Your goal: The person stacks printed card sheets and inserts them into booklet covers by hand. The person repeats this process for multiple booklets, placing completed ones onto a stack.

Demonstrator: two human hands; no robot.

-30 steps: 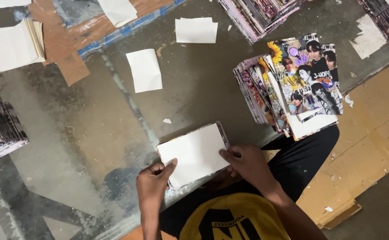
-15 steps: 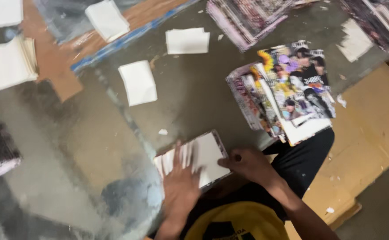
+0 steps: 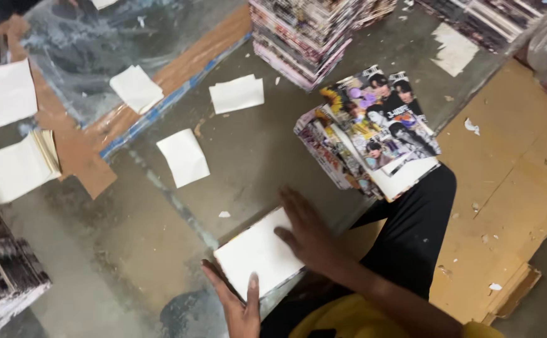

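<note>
Head view, looking down at the floor (image 3: 248,163): the person sits at the lower centre of the frame with one leg in black trousers (image 3: 411,231) stretched toward the right. Both hands are on a white-faced booklet (image 3: 254,253) lying flat on the floor at the lower centre. The right hand (image 3: 308,235) presses palm-down, fingers spread, on the booklet's right portion. The left hand (image 3: 239,303) grips the booklet's near corner, thumb on top. Neither hand is closed into a fist; both are in contact with the same item.

Judged progress: the work appears to be part-way through. Several loose white sheets lie scattered in the upper half of the frame: one (image 3: 184,156) left of centre, one (image 3: 237,94) above it, one (image 3: 137,87) on the plastic-covered board at the upper left, and one (image 3: 10,91) at the far left. A white stack (image 3: 14,169) rests at the left edge. These suggest sheets already separated.

Remaining material looks considerable. A fanned pile of colour-printed magazines (image 3: 373,131) sits just above the leg, right of centre, and a taller stack (image 3: 311,34) stands at the upper centre. Another stack (image 3: 1,275) shows at the lower left, blurred. Small paper scraps (image 3: 472,126) dot the brown cardboard (image 3: 511,200) at the right.
</note>
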